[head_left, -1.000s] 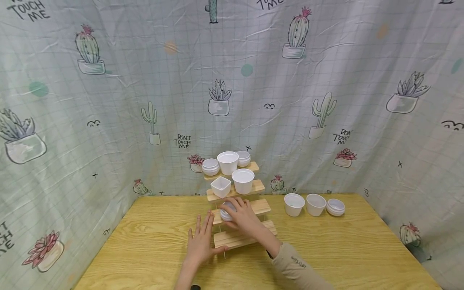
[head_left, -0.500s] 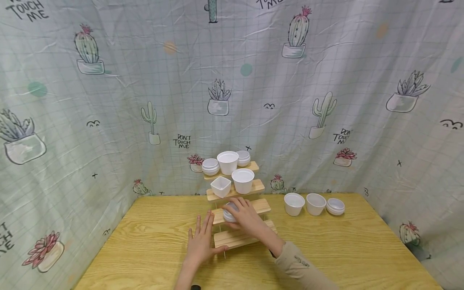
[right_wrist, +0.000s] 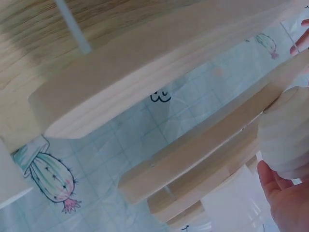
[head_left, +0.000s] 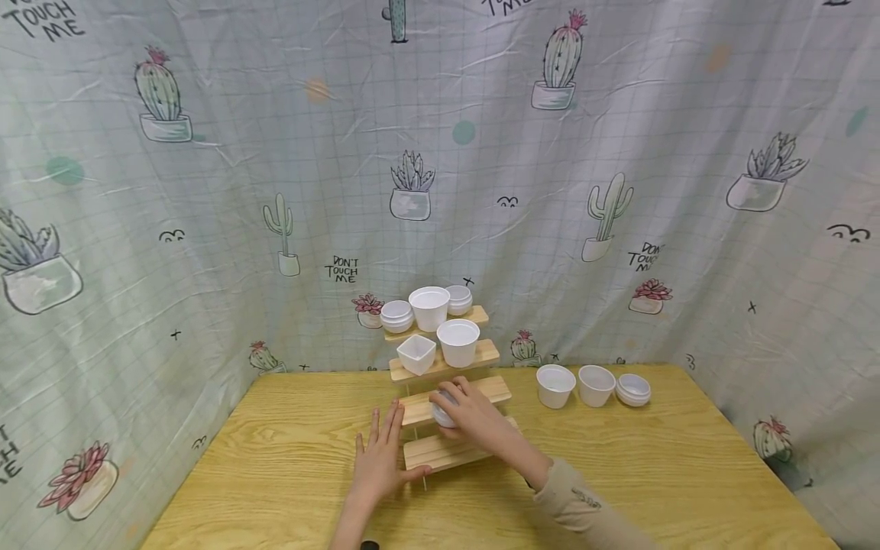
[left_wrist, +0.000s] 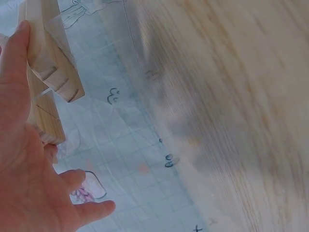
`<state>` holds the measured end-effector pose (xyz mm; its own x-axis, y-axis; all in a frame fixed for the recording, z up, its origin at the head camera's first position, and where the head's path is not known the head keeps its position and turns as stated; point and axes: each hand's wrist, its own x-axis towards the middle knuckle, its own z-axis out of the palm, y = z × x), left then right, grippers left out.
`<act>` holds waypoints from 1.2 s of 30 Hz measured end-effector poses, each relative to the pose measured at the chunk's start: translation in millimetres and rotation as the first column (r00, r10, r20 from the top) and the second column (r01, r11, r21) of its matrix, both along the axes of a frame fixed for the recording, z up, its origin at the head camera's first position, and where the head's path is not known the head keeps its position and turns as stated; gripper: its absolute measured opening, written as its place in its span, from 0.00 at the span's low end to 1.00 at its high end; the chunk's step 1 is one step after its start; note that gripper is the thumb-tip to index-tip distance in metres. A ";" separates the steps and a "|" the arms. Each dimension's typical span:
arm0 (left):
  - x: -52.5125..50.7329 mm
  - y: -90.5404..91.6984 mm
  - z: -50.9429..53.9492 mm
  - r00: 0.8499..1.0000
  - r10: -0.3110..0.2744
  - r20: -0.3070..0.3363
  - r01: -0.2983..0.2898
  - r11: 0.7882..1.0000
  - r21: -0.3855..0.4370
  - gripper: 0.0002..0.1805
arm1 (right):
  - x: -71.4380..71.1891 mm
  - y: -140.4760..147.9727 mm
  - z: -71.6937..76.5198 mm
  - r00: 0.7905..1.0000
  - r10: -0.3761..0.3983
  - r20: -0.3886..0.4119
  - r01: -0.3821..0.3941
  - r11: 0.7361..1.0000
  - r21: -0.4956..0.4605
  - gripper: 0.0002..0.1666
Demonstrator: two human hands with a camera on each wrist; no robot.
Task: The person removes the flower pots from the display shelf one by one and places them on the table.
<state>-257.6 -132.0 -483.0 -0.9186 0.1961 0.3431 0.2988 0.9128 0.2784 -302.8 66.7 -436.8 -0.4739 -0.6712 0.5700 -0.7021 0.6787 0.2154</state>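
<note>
Your small round white pot [head_left: 443, 413] is at the 3rd shelf [head_left: 493, 389] from the top of the wooden stand [head_left: 443, 454]. Your right hand [head_left: 474, 416] curls around it and holds it. Your left hand [head_left: 380, 464] is spread wide and touches the left end of the stand. On the 2nd shelf [head_left: 490, 351] you have a square pot [head_left: 416, 354] and a round cup [head_left: 458, 342]. The top shelf [head_left: 477, 314] has a big cup [head_left: 429, 310] between 2 little pots [head_left: 396, 316]. To your right, 3 more pots [head_left: 596, 385] sit side by side on the yellow table [head_left: 289, 435]. A cactus curtain [head_left: 330, 153] hangs behind.
</note>
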 end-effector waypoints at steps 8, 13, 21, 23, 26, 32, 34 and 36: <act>0.5 -0.4 -0.2 1.000 0.002 0.003 -0.002 1.000 -0.010 0.61 | 8.2 8.7 0.5 0.999 0.029 0.026 -0.029 0.999 0.020 0.31; 1.7 0.0 1.0 1.000 -0.001 -0.002 0.001 1.000 -0.013 0.61 | 14.0 14.4 2.4 0.999 0.039 0.024 -0.039 0.999 0.011 0.32; -0.7 -0.8 -3.6 1.000 0.000 -0.030 0.000 1.000 0.001 0.61 | 22.9 25.7 4.4 0.999 0.053 -0.005 -0.053 0.999 0.008 0.30; 0.5 -0.5 -3.6 0.998 -0.014 -0.067 0.014 1.000 0.013 0.61 | 25.1 29.4 2.8 0.998 0.058 -0.015 -0.058 0.998 0.002 0.30; 2.7 -0.6 -4.1 0.992 -0.036 -0.117 0.039 0.999 0.028 0.61 | 27.5 35.0 -1.0 0.998 0.062 -0.025 -0.062 0.998 0.008 0.30; 1.8 0.2 -3.0 0.998 -0.007 -0.057 0.007 1.000 0.011 0.60 | 34.3 46.9 -5.1 0.998 0.058 -0.011 -0.058 0.998 0.006 0.30; 1.8 0.4 -2.5 0.998 -0.005 -0.058 0.006 1.000 0.012 0.60 | 36.0 50.5 -5.9 0.998 0.063 -0.001 -0.063 0.998 -0.002 0.30; 2.4 0.3 -2.3 0.996 -0.015 -0.084 0.016 1.000 0.017 0.60 | 37.1 54.1 -7.3 0.998 0.063 0.005 -0.063 0.998 -0.009 0.30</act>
